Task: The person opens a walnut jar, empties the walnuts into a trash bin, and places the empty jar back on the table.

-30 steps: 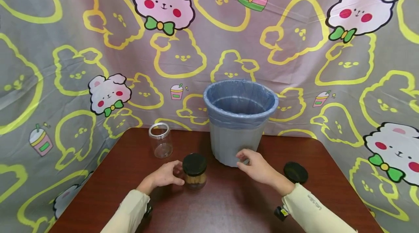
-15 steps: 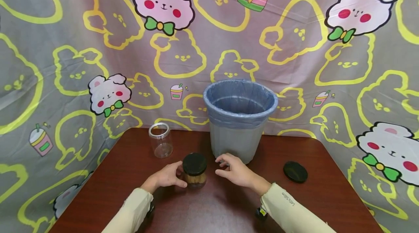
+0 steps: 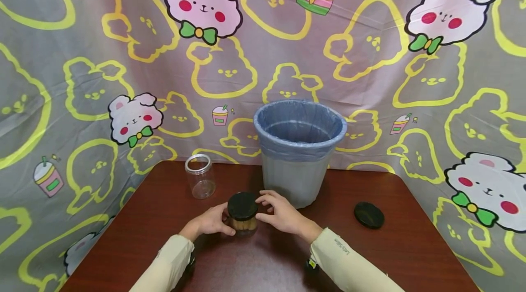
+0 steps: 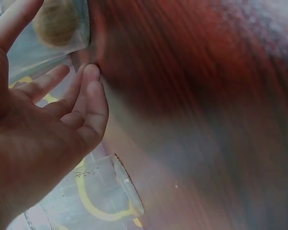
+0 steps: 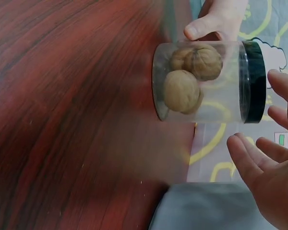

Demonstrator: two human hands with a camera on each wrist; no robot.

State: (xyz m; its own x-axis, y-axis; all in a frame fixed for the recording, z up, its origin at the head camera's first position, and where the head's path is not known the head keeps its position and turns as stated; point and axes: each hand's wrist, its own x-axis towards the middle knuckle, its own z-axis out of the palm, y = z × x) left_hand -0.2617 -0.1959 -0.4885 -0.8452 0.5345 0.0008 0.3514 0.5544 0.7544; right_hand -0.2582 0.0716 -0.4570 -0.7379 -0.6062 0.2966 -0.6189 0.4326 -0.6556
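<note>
A clear jar with a black lid [image 3: 243, 205] stands upright on the table, with several walnuts [image 5: 183, 91] inside. My left hand [image 3: 211, 221] is at its left side, thumb and fingers spread and loosely bent; whether they touch the wall I cannot tell. From the right, my right hand [image 3: 283, 214] reaches toward the lid with fingers apart. In the right wrist view a gap shows between the right fingertips [image 5: 236, 143] and the black lid [image 5: 253, 81]. The jar [image 4: 48, 33] is partly cut off in the left wrist view, behind the left thumb.
An uncapped clear jar [image 3: 201, 185] stands behind the left hand. A grey bin [image 3: 291, 178] with a blue liner [image 3: 263, 132] is at the back. To the right, a loose black lid [image 3: 369, 215] lies on the dark wooden table [image 3: 246, 269]. Patterned cloth [image 3: 296, 54] hangs behind.
My right hand has moved left, from in front of the bin to beside the walnut jar's lid. My left hand has shifted slightly right, closer around the jar. The jar stays in place.
</note>
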